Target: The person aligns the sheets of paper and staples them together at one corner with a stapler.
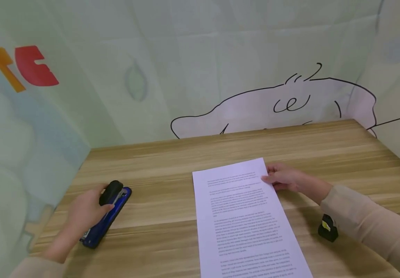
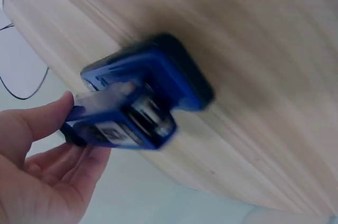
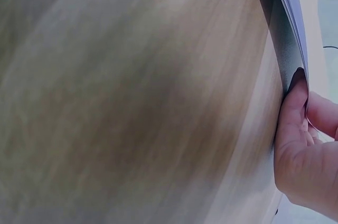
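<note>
My left hand (image 1: 87, 210) grips a blue and black stapler (image 1: 107, 220) at the left of the table. In the left wrist view the thumb lies on one side of the stapler (image 2: 132, 118) and the fingers on the other. My right hand (image 1: 285, 177) pinches the right edge of a stack of printed paper (image 1: 238, 216), near its far corner. Seen from the right wrist, the thumb is on top and the fingers are under the sheets (image 3: 293, 18), whose edge is raised off the table.
A small black object with a yellow mark (image 1: 327, 228) sits on the wooden table (image 1: 158, 197), beside my right forearm. Behind the table hangs a pale backdrop (image 1: 186, 69) with cartoon drawings and coloured letters.
</note>
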`<state>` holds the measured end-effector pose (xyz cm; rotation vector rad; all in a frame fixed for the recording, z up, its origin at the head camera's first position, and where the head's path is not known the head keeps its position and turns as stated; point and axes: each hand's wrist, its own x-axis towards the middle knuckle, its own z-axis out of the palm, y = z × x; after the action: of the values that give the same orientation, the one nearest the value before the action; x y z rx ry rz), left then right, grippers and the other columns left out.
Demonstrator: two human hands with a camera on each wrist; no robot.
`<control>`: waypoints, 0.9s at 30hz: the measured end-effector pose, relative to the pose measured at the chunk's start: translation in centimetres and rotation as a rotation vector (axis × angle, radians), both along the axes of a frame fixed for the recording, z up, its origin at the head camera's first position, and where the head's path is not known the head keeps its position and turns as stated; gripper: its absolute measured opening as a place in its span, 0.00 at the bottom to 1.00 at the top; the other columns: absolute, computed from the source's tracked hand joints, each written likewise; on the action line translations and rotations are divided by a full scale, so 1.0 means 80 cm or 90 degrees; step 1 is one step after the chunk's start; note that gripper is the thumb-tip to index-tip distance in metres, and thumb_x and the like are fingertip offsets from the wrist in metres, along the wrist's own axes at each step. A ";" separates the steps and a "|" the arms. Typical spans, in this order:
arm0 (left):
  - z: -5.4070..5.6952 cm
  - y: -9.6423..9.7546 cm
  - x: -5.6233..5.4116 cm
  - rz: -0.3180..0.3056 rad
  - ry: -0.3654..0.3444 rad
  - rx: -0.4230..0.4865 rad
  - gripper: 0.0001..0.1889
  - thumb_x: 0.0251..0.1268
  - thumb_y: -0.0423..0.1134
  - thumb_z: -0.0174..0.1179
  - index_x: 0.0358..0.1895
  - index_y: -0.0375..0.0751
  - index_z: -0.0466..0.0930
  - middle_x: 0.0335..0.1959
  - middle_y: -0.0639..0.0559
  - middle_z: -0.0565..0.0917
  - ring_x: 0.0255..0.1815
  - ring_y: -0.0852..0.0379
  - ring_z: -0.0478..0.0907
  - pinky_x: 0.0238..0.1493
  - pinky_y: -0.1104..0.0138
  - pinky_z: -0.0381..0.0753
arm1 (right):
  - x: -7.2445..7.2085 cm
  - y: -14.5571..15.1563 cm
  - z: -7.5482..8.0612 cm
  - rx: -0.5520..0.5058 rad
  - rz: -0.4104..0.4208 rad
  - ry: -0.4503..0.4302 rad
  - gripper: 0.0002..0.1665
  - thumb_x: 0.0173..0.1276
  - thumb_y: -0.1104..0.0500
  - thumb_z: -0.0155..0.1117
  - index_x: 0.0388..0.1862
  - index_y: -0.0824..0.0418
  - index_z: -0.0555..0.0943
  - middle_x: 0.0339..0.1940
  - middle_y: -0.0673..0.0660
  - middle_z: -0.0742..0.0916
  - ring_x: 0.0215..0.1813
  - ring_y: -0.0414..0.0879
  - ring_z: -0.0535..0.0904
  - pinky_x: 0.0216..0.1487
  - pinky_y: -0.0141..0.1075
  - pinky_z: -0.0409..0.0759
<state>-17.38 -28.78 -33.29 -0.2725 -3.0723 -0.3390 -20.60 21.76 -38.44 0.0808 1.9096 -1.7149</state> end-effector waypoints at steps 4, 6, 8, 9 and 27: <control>-0.001 0.016 -0.003 -0.030 0.027 0.006 0.31 0.44 0.29 0.70 0.54 0.23 0.70 0.36 0.27 0.80 0.32 0.35 0.78 0.25 0.51 0.75 | -0.001 0.000 0.001 -0.001 0.001 -0.001 0.17 0.69 0.68 0.53 0.54 0.74 0.67 0.33 0.53 0.84 0.36 0.45 0.81 0.40 0.39 0.80; 0.000 0.024 -0.005 -0.043 0.025 0.019 0.31 0.45 0.28 0.70 0.55 0.24 0.70 0.37 0.27 0.80 0.33 0.35 0.78 0.28 0.49 0.75 | -0.001 0.000 0.001 -0.002 0.004 0.000 0.16 0.69 0.68 0.53 0.53 0.74 0.67 0.33 0.53 0.84 0.36 0.45 0.81 0.40 0.38 0.80; 0.002 0.031 -0.008 -0.058 0.021 0.033 0.31 0.46 0.27 0.69 0.57 0.25 0.69 0.39 0.26 0.79 0.36 0.33 0.78 0.31 0.48 0.76 | -0.002 0.000 0.001 -0.006 0.007 0.000 0.16 0.69 0.68 0.53 0.53 0.74 0.67 0.33 0.53 0.85 0.36 0.45 0.81 0.39 0.38 0.80; 0.004 0.034 -0.010 -0.065 0.021 0.041 0.31 0.46 0.27 0.68 0.57 0.25 0.69 0.40 0.26 0.79 0.37 0.33 0.77 0.33 0.47 0.75 | -0.002 -0.001 0.001 -0.008 0.010 0.000 0.16 0.69 0.68 0.53 0.53 0.74 0.67 0.33 0.53 0.85 0.36 0.45 0.81 0.40 0.38 0.80; 0.018 0.106 -0.044 -0.174 0.034 0.027 0.29 0.48 0.23 0.66 0.59 0.32 0.73 0.50 0.31 0.78 0.50 0.34 0.75 0.48 0.46 0.74 | 0.000 0.003 -0.004 -0.013 0.004 0.006 0.18 0.69 0.68 0.53 0.55 0.75 0.66 0.34 0.53 0.85 0.36 0.45 0.81 0.40 0.38 0.80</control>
<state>-20.90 -20.31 -31.88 -0.6901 -2.9725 -0.3973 -20.62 22.00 -38.74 0.0591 1.8968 -1.7330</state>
